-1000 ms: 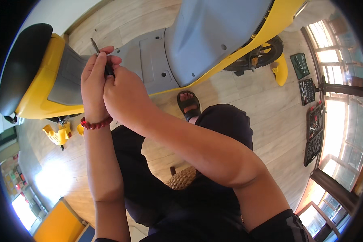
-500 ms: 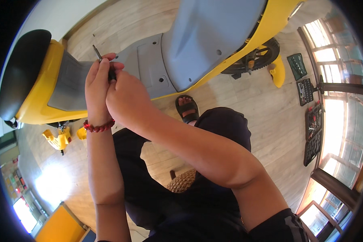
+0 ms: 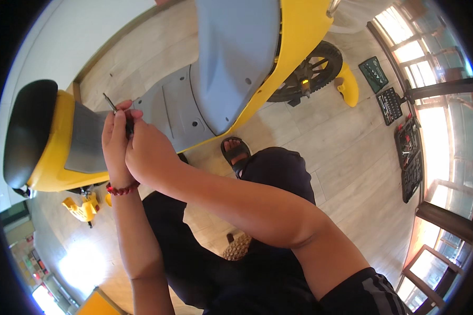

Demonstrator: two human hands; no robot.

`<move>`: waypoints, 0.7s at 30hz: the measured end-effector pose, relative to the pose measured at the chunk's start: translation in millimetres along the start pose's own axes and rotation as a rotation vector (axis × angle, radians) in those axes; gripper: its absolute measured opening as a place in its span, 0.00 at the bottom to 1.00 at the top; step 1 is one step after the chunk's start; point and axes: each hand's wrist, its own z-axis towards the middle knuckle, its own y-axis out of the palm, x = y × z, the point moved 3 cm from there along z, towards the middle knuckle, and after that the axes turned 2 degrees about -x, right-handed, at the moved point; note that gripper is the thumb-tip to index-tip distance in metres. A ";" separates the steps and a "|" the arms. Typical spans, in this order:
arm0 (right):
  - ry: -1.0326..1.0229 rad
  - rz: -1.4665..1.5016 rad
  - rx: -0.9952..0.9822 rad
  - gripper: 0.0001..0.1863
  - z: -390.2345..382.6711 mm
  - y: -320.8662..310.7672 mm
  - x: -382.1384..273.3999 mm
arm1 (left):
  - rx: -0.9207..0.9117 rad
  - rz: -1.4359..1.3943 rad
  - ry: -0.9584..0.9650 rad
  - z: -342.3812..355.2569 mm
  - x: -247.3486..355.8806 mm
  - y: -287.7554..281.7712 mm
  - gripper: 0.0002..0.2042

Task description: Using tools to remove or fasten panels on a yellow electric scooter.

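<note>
My left grip and right grip are pressed together, both closed around a slim tool. Its dark handle sits mostly hidden between them, while the metal shaft pokes out past my left fingertips, slanting away from me and to the left. In view, I have it over the near-seat end of the yellow and grey scooter, between the black seat and the footboard; I cannot tell whether my hands touch the bodywork.

Off to my right, on the wooden floor, a case with a green part lies open, its dark tray filled with rows of small pieces. Next to it, another open case holds red-and-dark tools.

Compared with half a second ago, the scooter appears lower and further left in my view; my hold on the tool looks the same.
</note>
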 end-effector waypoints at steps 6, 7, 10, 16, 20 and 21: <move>-0.153 0.099 0.122 0.12 -5.5 -6.8 0.9 | -0.102 -0.085 0.076 -1.0 -0.9 8.1 0.14; -0.160 0.099 0.094 0.13 -6.2 -9.7 0.3 | -0.102 -0.092 0.077 -0.8 -3.7 7.2 0.13; -0.174 0.024 0.033 0.14 -7.0 -18.7 7.8 | -0.162 -0.223 0.056 -2.7 -12.4 16.9 0.11; -0.150 0.058 -0.024 0.13 -11.0 -42.2 15.6 | -0.166 -0.097 0.113 -7.2 -16.8 40.5 0.09; -0.152 0.000 -0.040 0.13 -7.3 -51.1 20.6 | -0.162 -0.053 0.179 -2.7 -17.0 45.4 0.08; -0.156 -0.080 -0.066 0.13 -7.0 -54.6 17.5 | -0.162 -0.078 0.185 -2.5 -12.6 46.7 0.08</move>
